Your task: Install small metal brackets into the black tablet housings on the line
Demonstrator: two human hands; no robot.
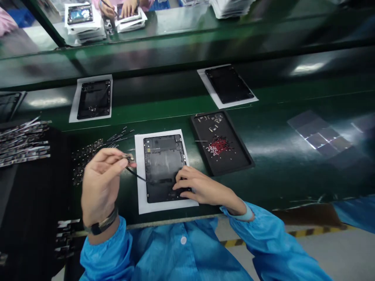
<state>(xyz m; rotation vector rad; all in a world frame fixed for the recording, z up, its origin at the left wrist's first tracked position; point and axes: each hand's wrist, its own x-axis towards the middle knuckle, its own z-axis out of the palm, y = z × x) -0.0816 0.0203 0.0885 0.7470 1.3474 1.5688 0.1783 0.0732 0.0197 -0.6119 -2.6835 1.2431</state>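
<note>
My left hand point(102, 175) pinches a small circuit board point(129, 158) between thumb and fingertips. From the board a black ribbon cable point(136, 175) trails down to the right, over the lower part of a black tablet housing point(164, 162). The housing lies open side up on a white sheet point(141, 195). My right hand point(199, 185) rests at the housing's lower right, its fingers bent and slightly apart, with the fingertips on or just above the surface. No held thing shows in them.
A black tray point(234, 152) holds red, black and white bits and small metal parts. Cable boards point(88, 154) lie left, near stacked strips point(26, 140). Two more housings point(95, 99) point(230, 84) lie further back. Clear films point(319, 134) lie right. A co-worker's hands point(129, 8) work opposite.
</note>
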